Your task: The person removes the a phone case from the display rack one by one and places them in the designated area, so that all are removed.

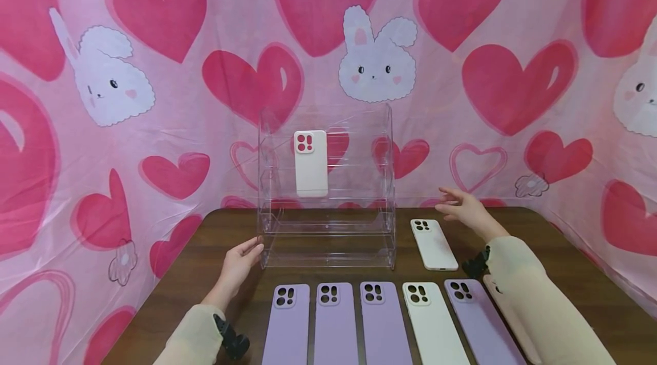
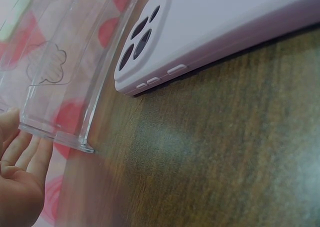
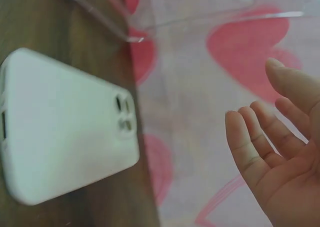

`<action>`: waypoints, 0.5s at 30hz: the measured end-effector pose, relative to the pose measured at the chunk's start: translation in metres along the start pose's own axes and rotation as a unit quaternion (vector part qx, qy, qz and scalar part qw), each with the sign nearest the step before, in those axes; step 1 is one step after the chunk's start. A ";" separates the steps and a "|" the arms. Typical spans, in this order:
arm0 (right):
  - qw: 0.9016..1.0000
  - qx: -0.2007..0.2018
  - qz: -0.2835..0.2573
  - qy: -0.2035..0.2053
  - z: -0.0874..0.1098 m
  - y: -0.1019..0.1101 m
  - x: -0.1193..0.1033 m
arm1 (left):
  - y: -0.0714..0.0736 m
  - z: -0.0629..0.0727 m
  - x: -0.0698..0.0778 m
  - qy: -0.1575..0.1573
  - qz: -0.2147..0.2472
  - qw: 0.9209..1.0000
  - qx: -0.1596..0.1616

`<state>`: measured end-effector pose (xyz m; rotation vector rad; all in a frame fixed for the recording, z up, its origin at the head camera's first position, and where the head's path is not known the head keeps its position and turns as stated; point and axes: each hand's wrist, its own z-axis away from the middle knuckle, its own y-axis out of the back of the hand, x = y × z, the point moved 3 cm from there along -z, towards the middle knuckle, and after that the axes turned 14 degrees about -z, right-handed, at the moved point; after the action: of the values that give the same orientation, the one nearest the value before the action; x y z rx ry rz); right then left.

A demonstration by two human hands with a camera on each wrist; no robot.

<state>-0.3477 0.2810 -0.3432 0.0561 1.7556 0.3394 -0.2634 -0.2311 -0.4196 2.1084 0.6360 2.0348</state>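
A clear tiered display rack (image 1: 328, 245) stands on the table, with a white phone case (image 1: 311, 174) upright on an upper tier. My left hand (image 1: 238, 265) is at the rack's front left edge; in the left wrist view its fingers (image 2: 31, 154) lie loosely extended beside the clear panel. Whether they press on it, I cannot tell. To the rack's right, my right hand (image 1: 469, 211) hangs in the air with fingers spread and nothing in them. Just below it, another white phone case (image 1: 434, 244) lies flat, camera cutouts toward the back.
Along the front lies a row of phone cases: several purple ones (image 1: 336, 325) and a white one (image 1: 433, 325). A beige case (image 1: 513, 319) is partly hidden by the right sleeve. Behind the brown table (image 1: 174, 296) hangs a pink heart-patterned cloth (image 1: 436, 85).
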 end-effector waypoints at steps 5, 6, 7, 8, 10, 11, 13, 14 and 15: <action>0.999 -0.001 -0.006 0.041 -0.003 -0.006 -0.026 | 0.000 0.001 0.002 0.002 0.001 1.000 0.003; 0.999 -0.001 -0.008 0.050 -0.001 -0.009 -0.035 | 0.000 0.001 0.002 0.002 0.001 1.000 0.003; 0.998 0.001 -0.007 0.059 -0.001 -0.011 -0.040 | 0.000 0.001 0.002 0.001 0.001 1.000 0.003; 0.998 0.003 -0.006 0.066 -0.002 -0.012 -0.045 | 0.000 0.001 0.001 0.002 0.002 1.000 0.003; 0.997 0.008 -0.002 0.076 -0.003 -0.016 -0.056 | -0.001 0.001 0.001 0.000 0.002 1.000 0.003; 0.997 0.008 -0.005 0.080 -0.003 -0.018 -0.061 | -0.001 0.001 0.001 0.000 0.001 1.000 0.003; 0.996 0.009 -0.006 0.089 -0.007 -0.021 -0.067 | 0.000 0.002 0.002 -0.001 0.002 1.000 0.003; 0.996 0.008 -0.006 0.091 -0.008 -0.024 -0.072 | 0.000 0.002 0.002 0.000 0.001 1.000 0.004; 0.995 0.007 -0.005 0.095 -0.008 -0.027 -0.077 | 0.000 0.002 0.003 -0.001 0.001 1.000 0.003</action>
<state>-0.3346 0.2364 -0.2754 0.0258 1.9463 0.3325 -0.2616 -0.2297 -0.4174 2.1148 0.6417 2.0348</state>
